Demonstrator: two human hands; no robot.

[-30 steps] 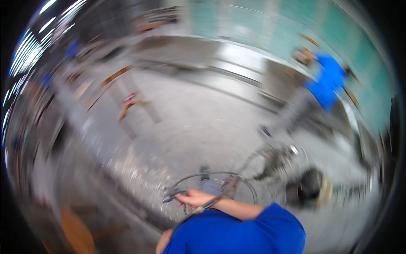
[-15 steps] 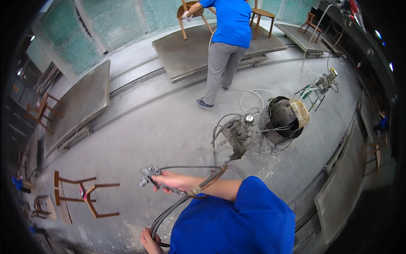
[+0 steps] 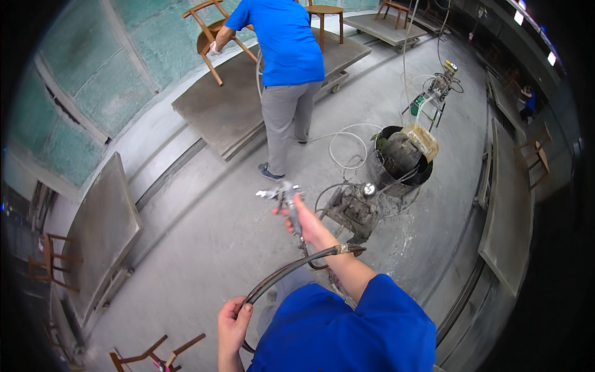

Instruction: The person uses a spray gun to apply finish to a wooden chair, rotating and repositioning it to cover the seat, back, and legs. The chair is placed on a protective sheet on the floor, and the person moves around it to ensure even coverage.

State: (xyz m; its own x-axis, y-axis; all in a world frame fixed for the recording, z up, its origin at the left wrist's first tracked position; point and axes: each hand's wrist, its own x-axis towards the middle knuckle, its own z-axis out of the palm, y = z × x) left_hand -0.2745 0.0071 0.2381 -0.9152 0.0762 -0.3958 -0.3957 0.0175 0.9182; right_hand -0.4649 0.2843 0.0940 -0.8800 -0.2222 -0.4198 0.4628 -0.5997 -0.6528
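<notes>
My right hand (image 3: pixel 308 224) grips a grey spray gun (image 3: pixel 283 197), its nozzle pointing left over the concrete floor. A dark hose (image 3: pixel 291 268) runs from the gun's handle, loops under my forearm and passes through my left hand (image 3: pixel 233 322), which is closed around it low in the view. A pump unit (image 3: pixel 354 209) with coiled lines stands on the floor just right of the gun.
A co-worker in a blue shirt (image 3: pixel 286 68) handles a wooden chair (image 3: pixel 211 34) on a flat platform (image 3: pixel 248 93). A black bucket (image 3: pixel 400 162) sits beside the pump. Another platform (image 3: pixel 102 229) lies left, wooden chairs (image 3: pixel 155 353) below and a long panel (image 3: pixel 511 204) right.
The view has swung so the co-worker is closer and more central. My right hand has lifted the spray gun up and to the right; my left hand still grips the hose.
</notes>
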